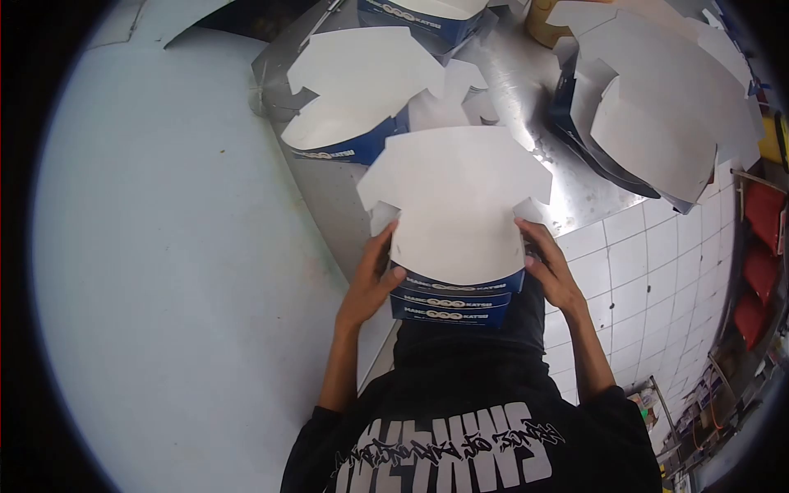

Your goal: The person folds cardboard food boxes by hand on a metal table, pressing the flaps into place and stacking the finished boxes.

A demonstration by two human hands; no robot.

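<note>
I'm holding a small nested stack of blue-and-white printed cardboard food boxes [457, 246] against my middle, just off the near edge of the shiny steel counter [329, 205], the white flaps of the top one fanned out and open toward me. My left hand [370, 283] is pressed flat along the left wall with the fingers curled round the front corner, and my right hand [549, 271] does the same on the right wall, so both hands are closed on the stack from either side rather than underneath. I'd judge these boxes to be very light and thin, stiff only along their folds; the walls would bow if I squeezed hard, and the glossy print looks a bit slick, so the best hold seems to be low on the side walls near the blue base corners, not on the floppy white flaps. On the counter beyond, toward its left corner, sits another open white-lined blue cardboard box [353, 115], with one more blue box [423, 16] at the far edge. Toward the right edge leans a fanned pile of flat white cardboard box blanks [666, 107]. Below that edge runs a white tiled floor [657, 271], and to my left is a broad pale white surface [156, 263].
</note>
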